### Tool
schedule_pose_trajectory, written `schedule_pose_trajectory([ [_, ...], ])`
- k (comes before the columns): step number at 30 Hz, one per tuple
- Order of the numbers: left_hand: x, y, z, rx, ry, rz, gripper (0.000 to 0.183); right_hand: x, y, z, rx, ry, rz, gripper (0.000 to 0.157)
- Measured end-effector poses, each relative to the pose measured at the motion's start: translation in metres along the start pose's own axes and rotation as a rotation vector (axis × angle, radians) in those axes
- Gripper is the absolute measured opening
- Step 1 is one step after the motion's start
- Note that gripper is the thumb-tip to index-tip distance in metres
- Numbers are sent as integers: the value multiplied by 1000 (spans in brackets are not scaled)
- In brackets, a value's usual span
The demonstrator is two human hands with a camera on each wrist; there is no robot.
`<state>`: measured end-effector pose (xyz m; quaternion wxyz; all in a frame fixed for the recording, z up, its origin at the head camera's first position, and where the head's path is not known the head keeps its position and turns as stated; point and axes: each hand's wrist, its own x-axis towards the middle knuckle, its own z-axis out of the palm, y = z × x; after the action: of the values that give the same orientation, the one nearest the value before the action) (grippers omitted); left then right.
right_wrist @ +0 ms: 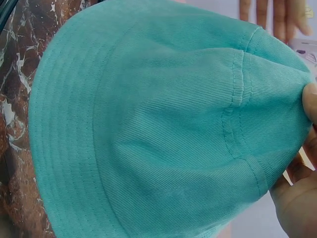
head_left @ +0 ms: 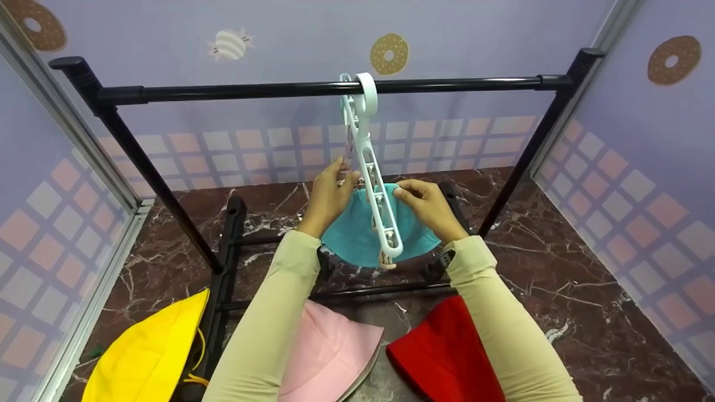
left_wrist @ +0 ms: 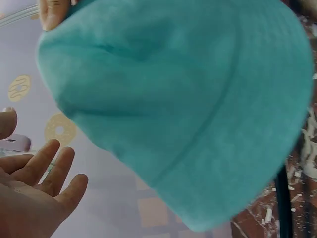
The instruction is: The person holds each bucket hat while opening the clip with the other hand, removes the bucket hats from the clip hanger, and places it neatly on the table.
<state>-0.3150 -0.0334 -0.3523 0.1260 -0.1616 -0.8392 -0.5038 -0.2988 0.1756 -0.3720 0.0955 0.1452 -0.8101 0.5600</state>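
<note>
A turquoise bucket hat (head_left: 352, 237) hangs from my right hand (head_left: 429, 206), whose thumb and fingers pinch the top of its crown (right_wrist: 198, 114). Its brim points down. The white slotted hanger (head_left: 364, 134) hooks over the black rail and passes in front of the hat in the head view. Small clips (head_left: 386, 260) hang beneath its bar. On the hanger's left side my left hand (head_left: 329, 195) is raised close to the bar. In the left wrist view this hand (left_wrist: 37, 193) has loosely spread fingers and holds nothing.
A black rack with a horizontal rail (head_left: 240, 90) stands on the dark marbled floor (head_left: 558, 312). In front lie a yellow hat (head_left: 145, 346), a pink hat (head_left: 329, 352) and a red hat (head_left: 447, 346). Patterned walls (head_left: 491, 33) enclose the back and sides.
</note>
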Motion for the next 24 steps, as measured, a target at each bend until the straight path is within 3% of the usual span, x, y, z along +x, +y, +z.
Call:
schedule_pose_trajectory([
  [5, -8, -14, 0, 7, -35, 61, 53, -8, -20, -3, -44, 10, -2, 23],
  [13, -19, -22, -3, 60, -78, 31, 47, -2, 6, -14, -51, 16, 0, 25],
  [24, -32, -26, -5, 101, -95, -15, 41, -15, 8, -37, -68, -5, -29, 26],
])
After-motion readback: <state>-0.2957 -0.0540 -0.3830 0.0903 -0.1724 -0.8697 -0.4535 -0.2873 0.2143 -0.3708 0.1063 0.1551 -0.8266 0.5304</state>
